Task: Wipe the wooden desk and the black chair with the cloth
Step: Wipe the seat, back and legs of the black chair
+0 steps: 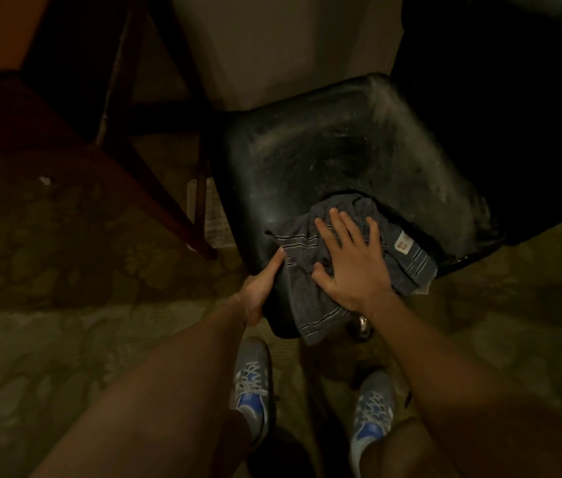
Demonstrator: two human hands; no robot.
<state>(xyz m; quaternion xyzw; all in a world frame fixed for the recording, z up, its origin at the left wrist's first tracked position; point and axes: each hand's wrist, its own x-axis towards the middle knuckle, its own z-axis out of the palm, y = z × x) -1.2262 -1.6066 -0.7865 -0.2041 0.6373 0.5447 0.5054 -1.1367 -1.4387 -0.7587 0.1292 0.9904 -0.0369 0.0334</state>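
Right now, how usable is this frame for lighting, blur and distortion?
Head view throughout: dim, warm light, upper right corner nearly black; pale sheen on the black chair shows dusty streaks; cloth and right hand fairly sharp, forearms soft near the bottom; wide-angle bending at edges.

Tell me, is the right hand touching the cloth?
Touching. The head view shows the right hand lying flat, fingers spread, on top of the cloth, which lies on the chair.
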